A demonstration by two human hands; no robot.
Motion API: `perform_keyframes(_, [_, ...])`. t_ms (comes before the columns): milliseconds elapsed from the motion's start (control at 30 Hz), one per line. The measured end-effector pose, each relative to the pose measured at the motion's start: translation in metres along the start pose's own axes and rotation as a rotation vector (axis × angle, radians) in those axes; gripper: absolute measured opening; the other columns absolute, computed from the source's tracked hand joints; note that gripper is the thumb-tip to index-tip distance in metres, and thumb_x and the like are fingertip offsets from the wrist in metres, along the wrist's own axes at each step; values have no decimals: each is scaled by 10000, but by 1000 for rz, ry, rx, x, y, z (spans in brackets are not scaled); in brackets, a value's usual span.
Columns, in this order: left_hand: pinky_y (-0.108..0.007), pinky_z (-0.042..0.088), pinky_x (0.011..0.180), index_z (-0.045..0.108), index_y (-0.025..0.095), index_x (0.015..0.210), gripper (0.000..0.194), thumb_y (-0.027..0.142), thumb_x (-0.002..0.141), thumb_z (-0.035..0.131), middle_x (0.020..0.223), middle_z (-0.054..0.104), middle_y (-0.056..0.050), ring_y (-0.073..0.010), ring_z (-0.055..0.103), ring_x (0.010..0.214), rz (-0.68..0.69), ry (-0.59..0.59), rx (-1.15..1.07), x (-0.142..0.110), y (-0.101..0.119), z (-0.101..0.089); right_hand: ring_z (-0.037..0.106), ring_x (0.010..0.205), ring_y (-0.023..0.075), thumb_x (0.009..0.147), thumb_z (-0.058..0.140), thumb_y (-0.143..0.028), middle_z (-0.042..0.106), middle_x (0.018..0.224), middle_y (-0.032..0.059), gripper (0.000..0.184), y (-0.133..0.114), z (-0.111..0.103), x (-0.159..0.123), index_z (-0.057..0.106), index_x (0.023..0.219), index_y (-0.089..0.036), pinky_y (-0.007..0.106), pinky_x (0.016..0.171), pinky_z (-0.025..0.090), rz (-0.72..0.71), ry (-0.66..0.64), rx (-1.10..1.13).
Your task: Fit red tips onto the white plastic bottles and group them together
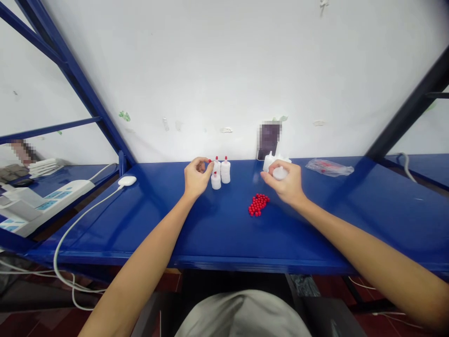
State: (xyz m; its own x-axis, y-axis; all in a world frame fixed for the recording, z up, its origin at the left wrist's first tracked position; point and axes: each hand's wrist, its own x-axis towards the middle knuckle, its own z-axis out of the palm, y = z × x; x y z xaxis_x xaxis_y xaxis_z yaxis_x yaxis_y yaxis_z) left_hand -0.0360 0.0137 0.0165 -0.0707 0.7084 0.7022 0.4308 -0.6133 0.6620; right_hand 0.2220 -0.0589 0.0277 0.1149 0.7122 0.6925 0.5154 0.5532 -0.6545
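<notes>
My left hand (198,177) is closed at the left side of a small group of white squeeze bottles (225,173) with red caps. A red cap shows at its fingertips; the bottle body under it is mostly hidden by the fingers. My right hand (288,181) is closed around a white bottle (280,173) without a cap, its pointed nozzle showing between thumb and fingers. Right behind that hand stand more uncapped white bottles (269,160), partly covered. Between my hands, nearer to me, lies a loose pile of small red caps (258,205).
A clear plastic bag (329,167) with something red inside lies to the right on the blue table (217,234). A dark phone-like device (269,140) leans against the wall. At left are a white round charger with cable (126,181) and a power strip (52,203). Blue frame posts (87,89) flank the table.
</notes>
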Motion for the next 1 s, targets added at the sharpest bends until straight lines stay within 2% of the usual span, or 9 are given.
perform_keyframes(200, [-222, 334, 541, 667, 175, 792, 123, 296, 774, 651, 622, 453, 42, -92, 398, 550, 56, -113, 178, -4, 3, 3, 468, 455, 150, 746, 534, -488, 515, 536, -5, 280, 18, 1, 0, 549, 681, -215, 293, 458, 369, 78, -58, 356])
perform_keyframes(333, [-218, 343, 543, 654, 184, 914, 173, 302, 788, 640, 625, 436, 53, -92, 405, 540, 71, -88, 205, -5, 8, 0, 475, 454, 153, 777, 481, -452, 522, 537, 5, 274, 21, 6, 0, 553, 666, -211, 293, 457, 384, 140, -133, 356])
perform_keyframes(400, [-216, 359, 551, 636, 185, 986, 206, 291, 810, 619, 640, 450, 51, -92, 415, 543, 138, -90, 181, -9, 13, -1, 475, 460, 156, 796, 463, -432, 517, 538, 7, 274, 22, 7, 1, 547, 653, -213, 295, 463, 389, 170, -154, 330])
perform_keyframes(467, [-221, 388, 578, 635, 182, 998, 192, 268, 831, 593, 658, 496, 37, -97, 450, 564, 247, -201, 166, -15, 21, 2, 484, 477, 158, 803, 461, -410, 521, 549, 7, 265, 25, 8, 2, 545, 648, -212, 295, 478, 396, 193, -182, 302])
perform_keyframes(600, [-243, 440, 654, 658, 186, 1051, 216, 211, 897, 509, 802, 625, -14, -120, 548, 660, 417, -659, 202, -34, 35, 19, 510, 534, 168, 797, 453, -381, 526, 575, 8, 244, 38, 11, 3, 554, 662, -205, 294, 522, 411, 218, -219, 304])
perform_keyframes(667, [-257, 462, 704, 645, 192, 1134, 273, 202, 933, 462, 907, 638, -38, -137, 587, 744, 449, -820, 233, -42, 39, 30, 521, 565, 175, 778, 440, -358, 533, 593, 9, 214, 43, 13, 3, 558, 688, -204, 298, 552, 424, 231, -230, 317])
perform_keyframes(767, [-274, 475, 752, 579, 228, 1289, 357, 224, 976, 407, 982, 605, -52, -161, 608, 838, 460, -901, 304, -45, 40, 40, 540, 607, 176, 742, 439, -307, 557, 627, 2, 158, 46, 15, 3, 559, 754, -205, 298, 601, 440, 256, -236, 318])
perform_keyframes(833, [-271, 471, 734, 549, 261, 1338, 384, 238, 990, 388, 980, 575, -47, -158, 603, 818, 470, -929, 349, -44, 39, 44, 551, 616, 174, 740, 453, -296, 571, 638, -5, 153, 44, 15, 3, 555, 810, -206, 293, 605, 440, 292, -230, 338])
perform_keyframes(1000, [-268, 458, 702, 610, 274, 1256, 333, 262, 995, 403, 952, 549, -38, -151, 589, 776, 472, -955, 365, -39, 35, 49, 550, 605, 164, 768, 498, -325, 575, 641, -16, 177, 41, 17, -1, 567, 874, -202, 282, 597, 436, 331, -251, 345])
